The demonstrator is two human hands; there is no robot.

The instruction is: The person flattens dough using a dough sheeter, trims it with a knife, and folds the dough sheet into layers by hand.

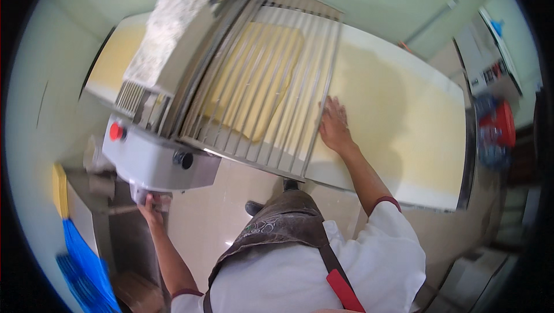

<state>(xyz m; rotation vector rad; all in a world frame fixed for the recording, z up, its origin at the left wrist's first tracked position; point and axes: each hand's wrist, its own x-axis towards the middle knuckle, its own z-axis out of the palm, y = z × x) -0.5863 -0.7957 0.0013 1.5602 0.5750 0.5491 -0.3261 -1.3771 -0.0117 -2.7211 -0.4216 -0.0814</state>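
Observation:
A dough sheeter (144, 151) with a grey housing stands at the left. A yellow sheet of dough (254, 76) lies on its belt (398, 111), under a metal bar guard (288, 134). My right hand (336, 125) is palm down at the guard's right edge, fingers outstretched, its fingertips by the outer bar. Low at the left, my left hand (151, 212) is closed around a handle-like part beneath the housing; its fingers partly hide that part.
The housing carries a red button (117, 132) and a black knob (183, 159). A flour-dusted cover (173, 30) tops the machine. Blue plastic with a yellow top (86, 255) hangs at the left. At the far right are a red container (505, 122) and boxes (476, 278).

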